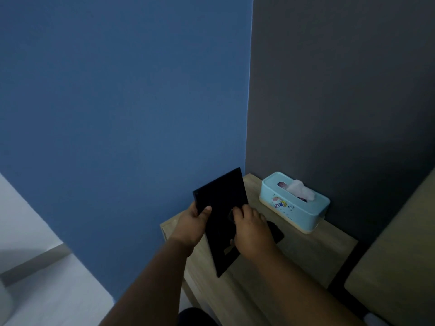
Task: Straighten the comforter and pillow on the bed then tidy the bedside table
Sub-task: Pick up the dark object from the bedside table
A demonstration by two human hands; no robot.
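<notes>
Head view, nearest first. Left hand (190,223) clamped on the left edge of a black frame (221,191), thumb flat on the dark back, fingers hidden behind. Right hand (249,234) curled at the middle of that back, pinching a small flap, perhaps the prop leg; too dark to be sure. Frame held tilted in the air, lower corner low over the wooden bedside table (306,262); touching or not, impossible to tell. Probably in the step of standing it upright.

Risks from here:
- Could slip and drop corner-first onto the wood, given a loosened left grip during work on the leg.
- Could topple flat once set down, with the leg not swung fully out.
- Just behind the right hand, a dark flat object (276,232) on the table top: easy to knock or land on, hard to see in this dim light.
- Farther back, a pale blue tissue box (282,208) against the grey wall (341,102), tissue sticking up. Apart from the frame, yet liable to be shoved by a wide swing.

At right, the edge of the bed (388,255). Comforter and pillow out of view, so no judging their state.
</notes>
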